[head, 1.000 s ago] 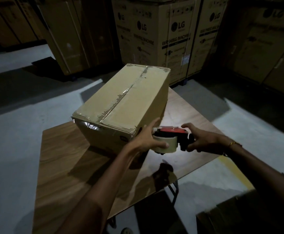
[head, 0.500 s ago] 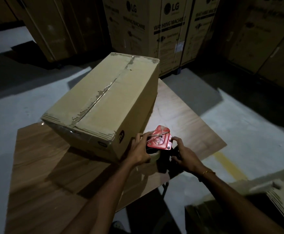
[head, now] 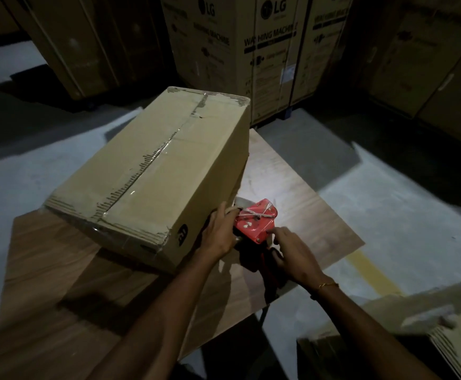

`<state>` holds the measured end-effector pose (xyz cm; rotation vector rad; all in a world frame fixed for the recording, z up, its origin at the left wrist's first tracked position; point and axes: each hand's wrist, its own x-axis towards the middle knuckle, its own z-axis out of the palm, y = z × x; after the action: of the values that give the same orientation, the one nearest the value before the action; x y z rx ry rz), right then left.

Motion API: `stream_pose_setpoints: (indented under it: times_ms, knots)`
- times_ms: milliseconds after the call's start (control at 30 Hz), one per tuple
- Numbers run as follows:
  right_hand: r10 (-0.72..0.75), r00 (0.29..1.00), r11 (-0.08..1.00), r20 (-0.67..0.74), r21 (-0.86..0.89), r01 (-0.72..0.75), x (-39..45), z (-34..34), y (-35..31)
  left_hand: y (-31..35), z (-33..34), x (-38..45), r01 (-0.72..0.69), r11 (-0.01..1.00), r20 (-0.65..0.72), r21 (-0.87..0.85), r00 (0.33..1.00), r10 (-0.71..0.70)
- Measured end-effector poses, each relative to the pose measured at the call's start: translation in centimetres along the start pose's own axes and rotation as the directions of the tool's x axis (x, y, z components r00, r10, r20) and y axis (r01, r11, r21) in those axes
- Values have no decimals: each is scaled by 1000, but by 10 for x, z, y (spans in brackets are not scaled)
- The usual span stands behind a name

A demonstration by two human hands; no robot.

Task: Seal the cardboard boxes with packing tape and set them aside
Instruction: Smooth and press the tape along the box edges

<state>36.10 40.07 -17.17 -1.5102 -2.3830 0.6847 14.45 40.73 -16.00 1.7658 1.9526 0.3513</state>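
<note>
A box (head: 152, 171) lies on the wooden tabletop (head: 59, 297), its long side running from near left to far right. A strip of tape (head: 152, 160) runs along its top seam, and more tape wraps the near left edge. Just beside the box's near right corner sits a red tape gun (head: 255, 224), low over the tabletop.

The left hand (head: 219, 234) touches the side of the box and curls its fingers round the tape roll at the gun's far end, a narrow grip holding the roll. The right hand (head: 292, 255) closes on the gun's dark handle at the near end, its forefinger laid out along the red plate; a thin bracelet (head: 325, 286) circles that wrist.

Tall cartons (head: 251, 50) printed with "LG" and "WASHING MACHINE" stand on the floor beyond the tabletop. At the near right a stack of flat cardboard (head: 443, 338) shows, blurred.
</note>
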Motion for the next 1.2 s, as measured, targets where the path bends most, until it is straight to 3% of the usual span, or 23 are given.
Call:
stream_pose_setpoints:
  times_ms: [133,233,400,500,567,667,733,867,1000,1067,1200]
  knots:
    - [-121,986,977,-118,159,139,25,-13,-35,24,-45,-13,-113,983,-191,-141,978,85]
    - [-236,958,899,-165,336,280,40,-22,-79,37,-88,-34,-184,942,-327,-280,941,87]
    - [-391,895,754,-216,482,446,49,-32,-143,18,-147,-78,-252,901,-572,-353,820,5]
    - [-469,858,715,-207,482,507,53,-30,-166,-15,-161,-100,-145,944,-715,-295,689,-118]
    - [-514,835,705,-197,458,542,53,-26,-175,-38,-158,-113,52,982,-802,-182,570,-179]
    - [-568,807,708,-162,404,580,52,-21,-180,-58,-146,-138,302,910,-805,-284,441,-397]
    - [-600,791,711,-121,373,596,52,-19,-180,-61,-134,-151,287,819,-667,-497,477,-572]
    - [-630,775,713,-53,356,604,51,-20,-182,-54,-110,-157,229,617,-310,-753,704,-639]
    - [-624,780,718,-42,364,593,49,-19,-185,-41,-102,-162,158,132,56,-978,820,-569]
    - [-612,790,723,-31,384,575,47,-17,-186,-42,-101,-164,141,-3,122,-990,848,-516]
    - [-591,806,732,-20,408,546,39,-17,-189,-45,-101,-165,134,-129,180,-983,865,-468]
